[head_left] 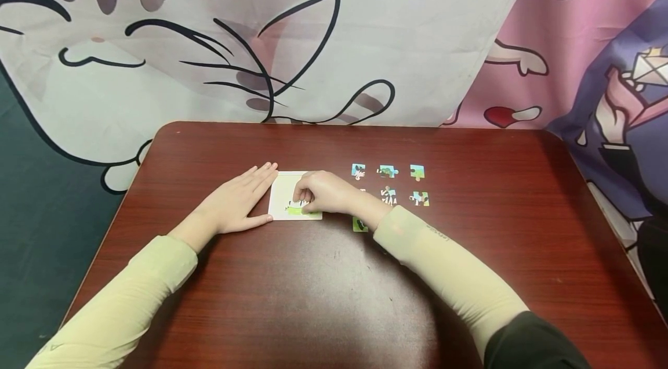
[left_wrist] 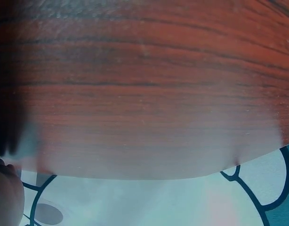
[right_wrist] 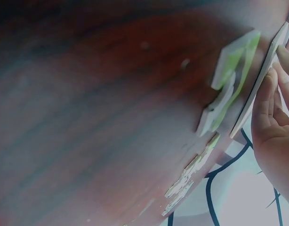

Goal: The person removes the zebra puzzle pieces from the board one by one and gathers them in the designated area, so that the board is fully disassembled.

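A white puzzle board [head_left: 279, 198] lies on the table, with a printed strip of green puzzle pieces [head_left: 293, 211] along its lower part. My left hand [head_left: 237, 201] rests flat beside it, fingers stretched out and fingertips along the board's left edge. Over the board, my right hand [head_left: 323, 192] has its fingers curled, and thumb and fingertips pinch at a puzzle piece low on the board; the hand mostly hides that piece. In the right wrist view the fingers [right_wrist: 264, 101] reach over the edge of the board [right_wrist: 257, 89]. A sliver of hand [left_wrist: 8, 197] shows in the left wrist view.
Loose puzzle pieces [head_left: 388, 171] stand in rows right of the board; my right forearm covers some. A green piece [head_left: 360, 224] lies just below that wrist. Behind the brown table [head_left: 323, 299] hangs a white cloth [head_left: 417, 26] with a cat drawing, and a pink one farther right.
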The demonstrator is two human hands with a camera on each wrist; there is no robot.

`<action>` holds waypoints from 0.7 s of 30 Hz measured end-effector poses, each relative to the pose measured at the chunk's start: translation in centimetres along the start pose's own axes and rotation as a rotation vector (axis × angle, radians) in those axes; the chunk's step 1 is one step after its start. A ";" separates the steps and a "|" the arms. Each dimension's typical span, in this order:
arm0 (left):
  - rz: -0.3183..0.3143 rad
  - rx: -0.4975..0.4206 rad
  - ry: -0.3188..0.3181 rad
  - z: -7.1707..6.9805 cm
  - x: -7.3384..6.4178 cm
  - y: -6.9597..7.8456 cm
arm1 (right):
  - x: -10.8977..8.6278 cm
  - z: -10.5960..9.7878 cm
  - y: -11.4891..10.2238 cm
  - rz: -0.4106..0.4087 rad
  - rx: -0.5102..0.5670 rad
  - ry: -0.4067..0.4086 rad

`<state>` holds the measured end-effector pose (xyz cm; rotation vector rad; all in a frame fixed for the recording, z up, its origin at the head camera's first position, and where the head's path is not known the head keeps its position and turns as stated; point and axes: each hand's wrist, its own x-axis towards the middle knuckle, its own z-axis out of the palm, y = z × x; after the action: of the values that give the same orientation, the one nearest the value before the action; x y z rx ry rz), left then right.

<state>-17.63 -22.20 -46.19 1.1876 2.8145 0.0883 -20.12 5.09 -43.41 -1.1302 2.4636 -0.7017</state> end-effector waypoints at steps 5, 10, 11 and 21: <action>-0.004 -0.004 0.001 0.0 0.0 0.0 | 0.1 0.1 0.0 0.020 -0.008 -0.008; -0.005 -0.005 -0.002 0.1 0.1 0.0 | 0.2 0.1 -0.1 0.025 -0.007 -0.007; -0.005 -0.006 -0.003 0.1 0.1 0.0 | 0.2 0.1 -0.1 0.025 -0.006 -0.008; 0.001 -0.007 0.005 0.2 0.1 -0.1 | 0.2 0.3 -0.2 0.040 0.051 -0.003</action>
<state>-17.74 -22.22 -46.37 1.1889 2.8158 0.1008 -19.98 4.75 -43.53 -1.0593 2.4444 -0.7460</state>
